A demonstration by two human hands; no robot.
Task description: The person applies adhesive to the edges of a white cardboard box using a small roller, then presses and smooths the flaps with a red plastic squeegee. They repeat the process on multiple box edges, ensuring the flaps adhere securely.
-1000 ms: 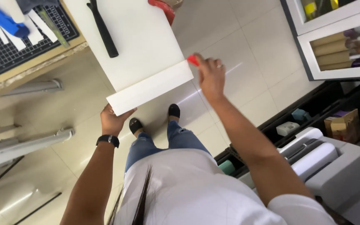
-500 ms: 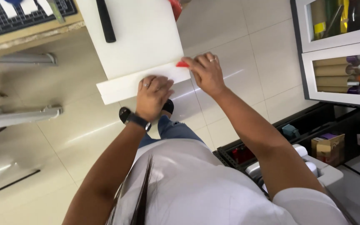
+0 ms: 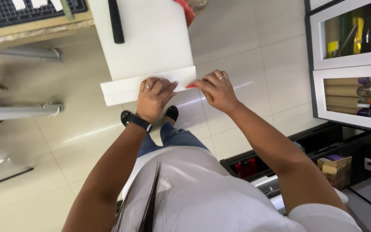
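Observation:
A large white sheet hangs over the table edge, its lower strip folded. My left hand presses flat on that strip, fingers spread, a watch on the wrist. My right hand pinches a small red tool against the strip's right end. A long black tool lies on the sheet higher up.
A wooden table with a black gridded cutting mat is at the top left. A red object lies at the sheet's top right. White shelves hold paper rolls at right. Boxes and low trays stand on the tiled floor.
My left hand moved from under the sheet's left corner onto the folded strip. My right hand slid leftward and down along the strip with the red tool.

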